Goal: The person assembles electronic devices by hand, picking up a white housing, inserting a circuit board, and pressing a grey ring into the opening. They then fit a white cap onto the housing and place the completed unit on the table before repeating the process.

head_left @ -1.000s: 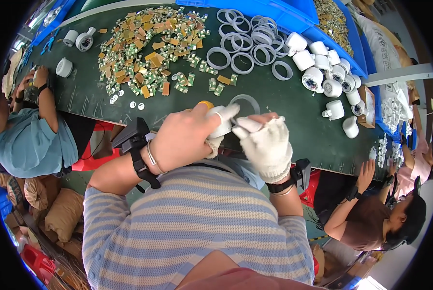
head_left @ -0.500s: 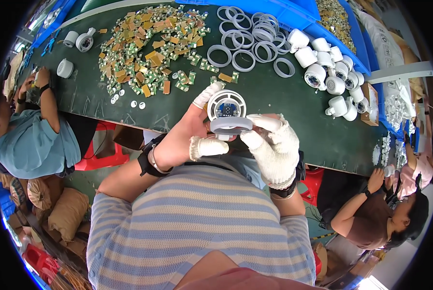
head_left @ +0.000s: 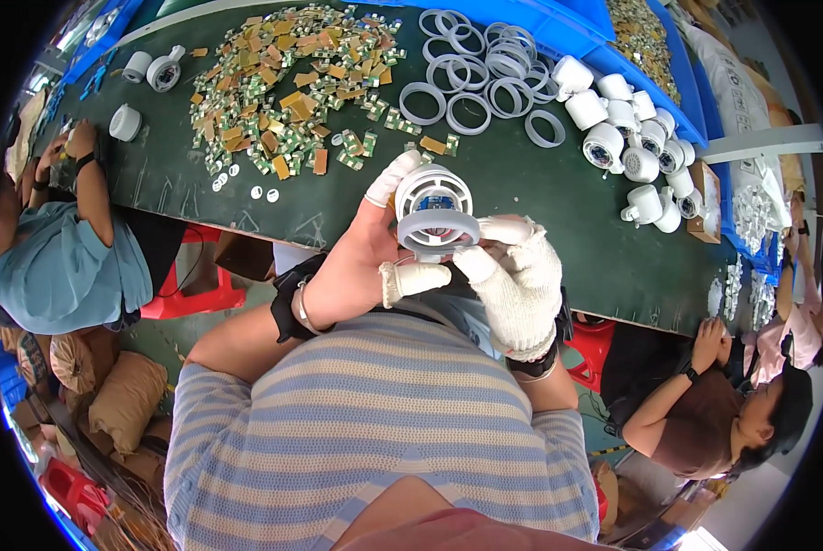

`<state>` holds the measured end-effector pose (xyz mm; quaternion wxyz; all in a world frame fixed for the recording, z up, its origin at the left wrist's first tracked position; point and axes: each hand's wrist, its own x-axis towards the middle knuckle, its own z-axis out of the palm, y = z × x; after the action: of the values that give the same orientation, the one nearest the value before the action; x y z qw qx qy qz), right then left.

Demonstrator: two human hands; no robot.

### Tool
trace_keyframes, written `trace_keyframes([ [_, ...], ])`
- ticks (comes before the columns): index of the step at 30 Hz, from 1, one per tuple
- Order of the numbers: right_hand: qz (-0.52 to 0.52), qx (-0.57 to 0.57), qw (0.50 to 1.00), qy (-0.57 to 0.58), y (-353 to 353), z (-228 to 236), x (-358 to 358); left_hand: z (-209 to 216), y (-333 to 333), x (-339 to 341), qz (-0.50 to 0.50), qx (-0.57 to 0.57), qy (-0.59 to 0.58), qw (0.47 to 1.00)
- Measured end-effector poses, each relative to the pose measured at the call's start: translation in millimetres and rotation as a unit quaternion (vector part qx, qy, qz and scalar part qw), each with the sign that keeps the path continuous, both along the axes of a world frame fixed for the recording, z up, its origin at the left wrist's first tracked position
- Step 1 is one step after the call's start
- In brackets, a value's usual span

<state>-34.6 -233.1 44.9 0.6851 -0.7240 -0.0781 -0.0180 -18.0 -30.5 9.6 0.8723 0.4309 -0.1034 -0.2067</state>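
Note:
Between my hands, over the table's near edge, is a round white housing with a blue circuit board visible inside. My left hand, with white covers on some fingertips, is closed around the housing from the left. A grey ring lies tilted across the housing's near side, touching its rim. My right hand, in a white knit glove, pinches this ring at its right side between thumb and fingers. The undersides of the housing and the fingers behind it are hidden.
Beyond my hands lie a heap of small circuit boards, loose grey rings and a group of white housings. Blue bins line the far edge. One co-worker sits at left, another at right.
The housing has tipped and its face turned a little. The ring's opening now faces up more, and the ring sits closer over the housing's rim. Both hands keep their hold.

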Motion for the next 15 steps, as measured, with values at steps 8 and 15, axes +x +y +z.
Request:
trace_keyframes([
  [8, 0.000, -0.059, 0.998, 0.025, -0.5, 6.0, 0.4, -5.3, -2.3, -0.2, 0.023, 0.011, -0.040, 0.999],
  [15, 0.008, -0.017, 0.997, 0.071, 0.9, 8.4, 0.6, -5.3, -3.0, -0.9, 0.032, 0.010, -0.026, 0.999],
])
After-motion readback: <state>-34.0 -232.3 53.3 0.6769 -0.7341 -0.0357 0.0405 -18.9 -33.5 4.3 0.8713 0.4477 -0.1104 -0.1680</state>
